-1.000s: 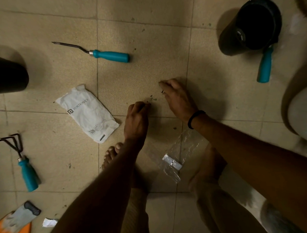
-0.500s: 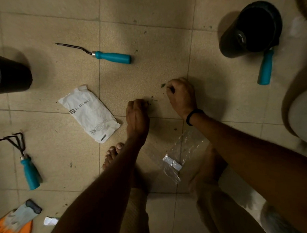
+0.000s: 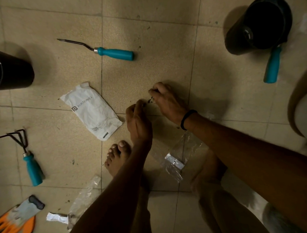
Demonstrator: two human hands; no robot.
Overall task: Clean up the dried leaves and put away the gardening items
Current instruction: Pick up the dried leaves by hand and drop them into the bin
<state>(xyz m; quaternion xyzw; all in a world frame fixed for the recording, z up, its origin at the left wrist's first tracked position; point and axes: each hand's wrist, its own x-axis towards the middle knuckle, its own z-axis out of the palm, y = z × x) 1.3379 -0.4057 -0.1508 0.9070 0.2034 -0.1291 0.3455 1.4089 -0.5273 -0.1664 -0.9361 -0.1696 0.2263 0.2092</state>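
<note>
Small dark bits of dried leaf lie on the tiled floor between my two hands. My left hand has its fingers curled down at the bits. My right hand, with a black band on the wrist, curls its fingertips at the same spot; what either hand holds is hidden by the fingers. A teal-handled weeder lies above them, a teal-handled hand rake at the left, and a third teal handle leans at the black pot top right.
A white paper pouch lies left of my hands. Clear plastic bags sit by my bare feet. Another black pot stands at the left edge. Orange and grey gloves lie bottom left.
Both hands stayed over the leaf bits, the right drawing in toward the left with its fingers curling. The view shifted slightly.
</note>
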